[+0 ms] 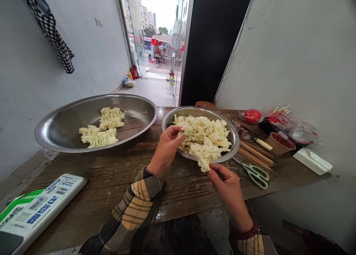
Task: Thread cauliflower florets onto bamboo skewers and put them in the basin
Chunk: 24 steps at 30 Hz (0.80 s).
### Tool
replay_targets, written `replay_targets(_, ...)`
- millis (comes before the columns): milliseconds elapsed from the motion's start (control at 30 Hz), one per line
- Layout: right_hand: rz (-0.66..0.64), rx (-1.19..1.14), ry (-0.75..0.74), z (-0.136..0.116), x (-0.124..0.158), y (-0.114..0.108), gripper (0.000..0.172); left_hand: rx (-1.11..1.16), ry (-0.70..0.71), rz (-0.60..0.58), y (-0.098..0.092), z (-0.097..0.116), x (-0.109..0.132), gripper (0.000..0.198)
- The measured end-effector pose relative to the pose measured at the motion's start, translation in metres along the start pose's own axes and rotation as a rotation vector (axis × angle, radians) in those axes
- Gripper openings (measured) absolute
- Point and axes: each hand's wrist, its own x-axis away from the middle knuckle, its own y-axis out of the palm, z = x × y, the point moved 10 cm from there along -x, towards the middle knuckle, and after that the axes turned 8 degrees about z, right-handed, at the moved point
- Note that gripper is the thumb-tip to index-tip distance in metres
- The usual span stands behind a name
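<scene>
My left hand (pixel 167 145) pinches a small cauliflower floret (pixel 187 129) at the near left rim of the steel bowl (pixel 235 143) heaped with florets. My right hand (pixel 226 181) is closed on a larger cauliflower piece (pixel 206 155) that hangs over the bowl's near rim, possibly on a thin skewer that I cannot make out. To the left, a wide steel basin (pixel 63 131) holds a few rows of skewered cauliflower (pixel 100 131). Both stand on a dark wooden table (pixel 111 177).
Green-handled scissors (pixel 256 172) and a bundle of bamboo skewers (pixel 254 152) lie right of the bowl. A knife (pixel 260 142), a paper cup of red sauce (pixel 279 141), plastic bags and a white tissue pack (pixel 313 161) crowd the right end. A printed box (pixel 36 207) sits near left.
</scene>
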Motion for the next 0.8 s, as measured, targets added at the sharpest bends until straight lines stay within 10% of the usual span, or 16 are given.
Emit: replay_targets(800, -0.144, -0.249, 0.243, 0.027, 0.017, 0.029, 0.037, -0.169, 0.06, -0.005, 0.001, 0.0, 0.005, 0.017)
